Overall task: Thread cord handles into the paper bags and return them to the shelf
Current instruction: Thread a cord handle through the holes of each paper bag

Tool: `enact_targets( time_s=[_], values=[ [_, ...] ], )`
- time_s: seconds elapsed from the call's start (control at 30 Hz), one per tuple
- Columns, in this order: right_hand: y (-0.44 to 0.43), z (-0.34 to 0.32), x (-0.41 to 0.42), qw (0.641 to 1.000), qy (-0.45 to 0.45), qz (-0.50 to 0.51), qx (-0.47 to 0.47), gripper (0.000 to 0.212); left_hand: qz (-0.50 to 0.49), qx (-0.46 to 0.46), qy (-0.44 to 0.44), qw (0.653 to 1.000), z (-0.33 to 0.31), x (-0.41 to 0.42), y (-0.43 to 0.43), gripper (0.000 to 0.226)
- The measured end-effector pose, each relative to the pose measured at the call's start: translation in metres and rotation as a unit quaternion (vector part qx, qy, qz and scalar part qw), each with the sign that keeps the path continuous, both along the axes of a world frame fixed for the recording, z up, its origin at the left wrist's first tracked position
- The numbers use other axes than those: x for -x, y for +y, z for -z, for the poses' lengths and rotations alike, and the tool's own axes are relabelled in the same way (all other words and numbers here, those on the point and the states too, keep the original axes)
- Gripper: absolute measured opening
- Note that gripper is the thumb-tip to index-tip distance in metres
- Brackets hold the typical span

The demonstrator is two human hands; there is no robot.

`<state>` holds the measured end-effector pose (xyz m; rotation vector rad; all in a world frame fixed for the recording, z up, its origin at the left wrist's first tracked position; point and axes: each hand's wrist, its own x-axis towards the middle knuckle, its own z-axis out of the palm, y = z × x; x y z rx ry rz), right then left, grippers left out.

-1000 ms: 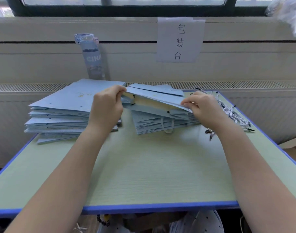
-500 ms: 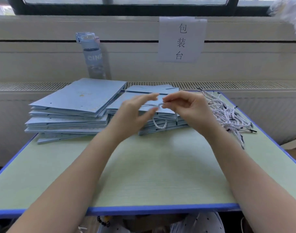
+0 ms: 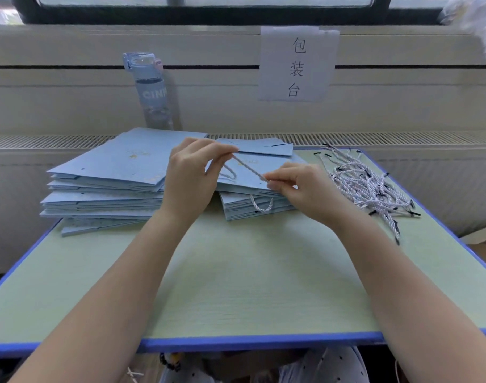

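A white twisted cord [image 3: 247,167] is stretched between my two hands above the right stack of flat light-blue paper bags [image 3: 257,178]. My left hand [image 3: 192,175] pinches the cord's upper end near the bag's far edge. My right hand [image 3: 300,186] pinches the lower end close to a punched hole at the top bag's near right corner. A cord loop [image 3: 261,204] hangs from a lower bag in that stack. A taller stack of blue bags [image 3: 106,178] lies to the left.
A heap of loose white cords [image 3: 366,186] with black tips lies at the table's right side. A water bottle [image 3: 150,89] stands on the ledge behind. A paper sign [image 3: 297,64] hangs on the wall. The table [image 3: 236,286] has a blue edge.
A second ago both hands held a bag open. The bag now lies flat on the right stack, and my hands have drawn a cord taut, moving apart over it.
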<state>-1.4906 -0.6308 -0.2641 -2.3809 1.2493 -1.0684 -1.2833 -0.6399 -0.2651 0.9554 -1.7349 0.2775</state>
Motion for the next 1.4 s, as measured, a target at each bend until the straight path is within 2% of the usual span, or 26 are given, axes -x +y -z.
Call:
enact_targets(
  time_s=[0.1, 0.2, 0.27, 0.37, 0.43, 0.53, 0.6, 0.67, 0.73, 0.8, 0.87, 0.93, 1.03, 1.1, 1.17, 1.23, 1.3, 1.4],
  values=[
    [0.002, -0.004, 0.002, 0.998, 0.038, -0.011, -0.054, 0.017, -0.035, 0.005, 0.024, 0.999, 0.0, -0.003, -0.003, 0.016],
    [0.004, -0.008, 0.003, 0.992, 0.0, -0.016, -0.125, 0.025, -0.062, -0.021, 0.027, 0.997, 0.002, -0.004, -0.004, 0.015],
    [0.005, -0.009, 0.002, 0.985, -0.066, -0.007, -0.159, 0.028, -0.079, -0.068, 0.012, 0.994, 0.006, -0.005, -0.006, 0.014],
    [0.003, -0.01, 0.002, 0.963, -0.181, 0.019, -0.201, 0.021, -0.09, -0.174, -0.011, 0.981, 0.014, -0.006, -0.01, 0.018],
    [0.001, -0.009, 0.005, 0.93, -0.258, -0.009, -0.259, 0.017, -0.089, -0.171, -0.003, 0.981, 0.015, -0.005, -0.009, 0.023],
    [-0.002, -0.008, 0.008, 0.882, -0.327, -0.052, -0.336, 0.02, -0.025, -0.093, 0.003, 0.995, 0.007, -0.001, -0.003, 0.022],
    [-0.002, -0.008, 0.007, 0.874, -0.331, -0.047, -0.352, 0.02, 0.081, -0.098, -0.042, 0.991, 0.006, 0.003, 0.002, 0.021],
    [-0.003, -0.008, 0.007, 0.876, -0.332, -0.028, -0.348, 0.016, 0.144, -0.127, -0.094, 0.977, 0.01, 0.01, 0.007, 0.021],
    [-0.004, -0.009, 0.007, 0.883, -0.336, 0.003, -0.327, 0.011, 0.142, -0.126, -0.115, 0.975, 0.012, 0.015, 0.01, 0.028],
    [-0.005, -0.008, 0.007, 0.897, -0.332, 0.035, -0.29, 0.01, 0.131, -0.081, -0.088, 0.984, 0.01, 0.015, 0.011, 0.028],
    [-0.005, -0.007, 0.007, 0.903, -0.336, 0.054, -0.264, 0.014, 0.141, -0.028, -0.039, 0.989, 0.006, 0.015, 0.014, 0.018],
    [-0.005, -0.006, 0.007, 0.902, -0.344, 0.067, -0.25, 0.018, 0.169, -0.018, -0.036, 0.985, 0.005, 0.018, 0.016, 0.012],
    [-0.004, -0.008, 0.006, 0.901, -0.354, 0.084, -0.235, 0.021, 0.159, -0.09, -0.109, 0.977, 0.013, 0.023, 0.012, 0.023],
    [-0.004, -0.008, 0.007, 0.899, -0.363, 0.093, -0.227, 0.021, 0.099, -0.161, -0.15, 0.97, 0.019, 0.018, 0.004, 0.034],
    [-0.005, -0.007, 0.008, 0.896, -0.371, 0.095, -0.223, 0.017, 0.045, -0.207, -0.161, 0.964, 0.022, 0.009, -0.003, 0.03],
    [-0.007, -0.005, 0.008, 0.896, -0.375, 0.088, -0.221, 0.013, 0.024, -0.221, -0.164, 0.961, 0.023, 0.004, -0.004, 0.026],
    [-0.007, -0.003, 0.007, 0.902, -0.365, 0.088, -0.212, 0.012, 0.012, -0.219, -0.167, 0.961, 0.021, 0.003, -0.002, 0.034],
    [-0.008, 0.0, 0.005, 0.936, -0.292, 0.122, -0.152, 0.013, 0.023, -0.197, -0.223, 0.954, 0.016, 0.007, 0.002, 0.039]
  ],
)
